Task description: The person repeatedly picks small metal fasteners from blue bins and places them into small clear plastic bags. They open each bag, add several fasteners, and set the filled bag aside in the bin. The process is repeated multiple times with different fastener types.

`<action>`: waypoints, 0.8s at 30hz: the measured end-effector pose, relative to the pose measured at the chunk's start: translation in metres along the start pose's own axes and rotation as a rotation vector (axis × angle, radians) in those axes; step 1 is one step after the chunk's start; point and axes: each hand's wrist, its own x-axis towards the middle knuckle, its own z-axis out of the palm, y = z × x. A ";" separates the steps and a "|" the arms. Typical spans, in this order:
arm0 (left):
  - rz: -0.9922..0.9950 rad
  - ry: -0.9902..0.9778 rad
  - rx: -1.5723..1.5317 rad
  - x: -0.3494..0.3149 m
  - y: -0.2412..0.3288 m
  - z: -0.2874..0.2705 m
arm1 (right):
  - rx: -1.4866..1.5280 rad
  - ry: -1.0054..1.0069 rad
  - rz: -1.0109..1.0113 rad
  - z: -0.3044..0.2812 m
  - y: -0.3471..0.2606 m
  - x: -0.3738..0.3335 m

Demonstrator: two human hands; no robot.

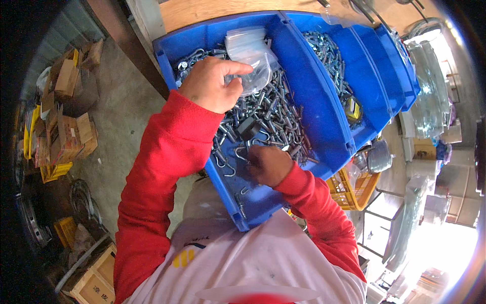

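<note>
A large blue bin (238,202) in front of me holds a heap of metal bolts (273,109), with J-shaped hook bolts (226,164) nearer its front. Over the far left of the heap, my left hand (215,83) is closed on a clear plastic bag (248,50), its thumb and index finger at the bag's side. My right hand (271,164) is down in the front of the bin, its fingers curled among the hook bolts. Whatever lies in those fingers is hidden. A small black block (248,128) rests on the bolts between my hands.
More blue bins (369,71) adjoin on the right, one holding bolts and a yellow-and-black item (353,109). A yellow crate (349,190) stands below them. A brown steel post (129,45) rises at left, beyond which cardboard boxes (66,134) are piled on the floor.
</note>
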 end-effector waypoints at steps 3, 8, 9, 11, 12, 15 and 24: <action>-0.060 -0.010 -0.047 -0.002 0.001 0.000 | 0.249 0.116 -0.052 -0.006 -0.009 0.005; -0.117 -0.045 -0.026 0.000 0.004 -0.001 | 0.005 0.023 -0.065 0.026 -0.026 0.041; -0.075 -0.017 -0.048 0.000 0.004 -0.001 | 0.023 0.024 -0.038 0.028 -0.024 0.042; -0.048 -0.035 -0.048 0.000 0.004 -0.002 | 0.087 0.081 -0.078 0.021 -0.018 0.031; -0.064 -0.041 -0.056 -0.001 0.004 -0.003 | 0.097 0.087 -0.076 0.012 -0.016 0.024; -0.007 -0.027 0.082 -0.002 0.008 -0.003 | 0.501 0.266 -0.190 -0.030 -0.011 -0.019; 0.061 -0.400 0.277 0.001 0.077 0.023 | 0.988 0.927 -0.722 -0.087 -0.007 -0.033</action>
